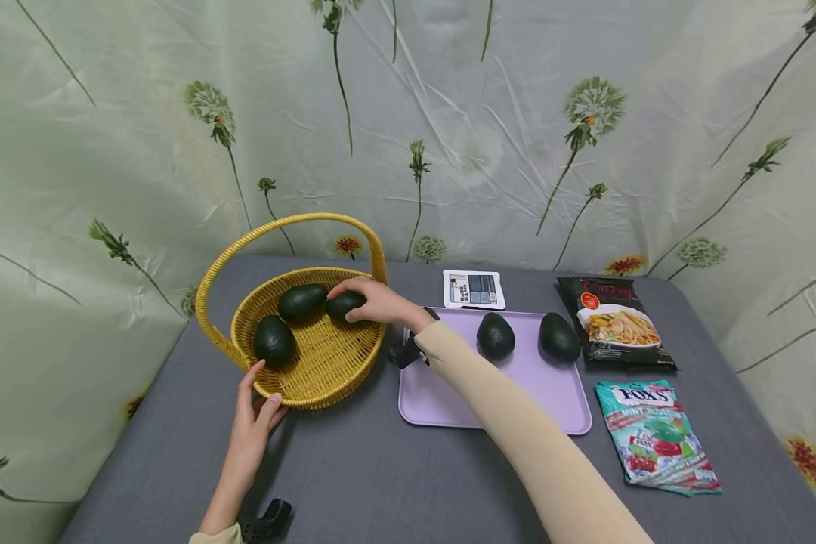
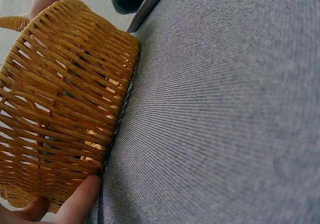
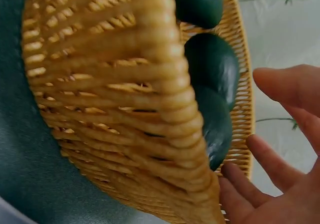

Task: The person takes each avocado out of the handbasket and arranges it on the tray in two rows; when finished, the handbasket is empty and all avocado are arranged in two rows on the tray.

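At the near-left rim of the basket (image 1: 323, 370), we see the left hand (image 1: 253, 431) touching the wicker; we cannot tell whether its fingers clamp on it. The left wrist view adds a finger low against the outer weave. By the right edge of the grey table (image 1: 353, 483), a bag (image 1: 656, 438) reads "FOX'S" and "MINT". The lilac tray (image 1: 428, 393) bears two avocados (image 1: 496, 337) toward its far edge. Three more lie in the basket, near the table's far left corner. Over the rightmost is the right hand (image 1: 381, 302); its wrist view shows us thumb and fingers apart. Toward the far right corner lies a black packet (image 1: 619, 323) picturing food; at the far edge, a white packet (image 1: 474, 290) with unreadably small print. Behind hangs a dandelion-patterned curtain (image 1: 476, 151).
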A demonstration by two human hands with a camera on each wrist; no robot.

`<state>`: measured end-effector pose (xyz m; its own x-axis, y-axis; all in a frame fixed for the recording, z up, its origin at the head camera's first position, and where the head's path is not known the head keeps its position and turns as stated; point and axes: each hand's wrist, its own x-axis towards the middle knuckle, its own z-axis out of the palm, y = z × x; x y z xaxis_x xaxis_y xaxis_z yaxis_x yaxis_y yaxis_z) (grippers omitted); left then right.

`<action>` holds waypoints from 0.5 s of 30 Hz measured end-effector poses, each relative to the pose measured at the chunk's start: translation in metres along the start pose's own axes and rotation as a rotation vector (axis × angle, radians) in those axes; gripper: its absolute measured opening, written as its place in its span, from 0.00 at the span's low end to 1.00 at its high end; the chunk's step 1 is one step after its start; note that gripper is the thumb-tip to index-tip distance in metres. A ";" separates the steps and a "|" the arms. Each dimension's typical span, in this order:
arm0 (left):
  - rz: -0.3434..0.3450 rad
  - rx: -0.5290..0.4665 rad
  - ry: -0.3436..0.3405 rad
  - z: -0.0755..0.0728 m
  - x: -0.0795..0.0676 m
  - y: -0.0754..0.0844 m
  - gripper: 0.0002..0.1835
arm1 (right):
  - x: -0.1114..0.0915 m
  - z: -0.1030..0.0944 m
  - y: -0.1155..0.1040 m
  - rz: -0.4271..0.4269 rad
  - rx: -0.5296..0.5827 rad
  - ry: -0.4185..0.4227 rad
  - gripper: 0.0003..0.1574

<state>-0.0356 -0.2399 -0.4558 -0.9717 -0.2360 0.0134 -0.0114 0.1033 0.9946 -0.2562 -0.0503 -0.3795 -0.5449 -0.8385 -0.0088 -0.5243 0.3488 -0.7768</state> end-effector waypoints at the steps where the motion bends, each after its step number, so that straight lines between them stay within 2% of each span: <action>1: 0.000 0.000 0.000 0.000 0.000 0.000 0.31 | 0.003 0.000 0.000 0.017 -0.016 -0.015 0.26; 5: -0.005 -0.002 0.001 0.000 0.000 0.000 0.32 | 0.013 0.003 -0.001 0.065 -0.058 -0.079 0.28; 9: -0.001 -0.003 0.001 0.000 0.000 -0.001 0.32 | 0.019 0.009 -0.003 0.157 -0.124 -0.113 0.29; 12: 0.002 -0.005 -0.001 0.000 0.000 -0.001 0.32 | 0.022 0.014 -0.006 0.218 -0.202 -0.142 0.30; 15: 0.002 0.001 0.002 0.001 0.000 -0.001 0.32 | 0.022 0.018 -0.007 0.228 -0.286 -0.165 0.31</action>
<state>-0.0359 -0.2395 -0.4565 -0.9711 -0.2380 0.0159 -0.0094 0.1048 0.9944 -0.2532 -0.0789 -0.3854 -0.5680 -0.7738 -0.2802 -0.5755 0.6169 -0.5369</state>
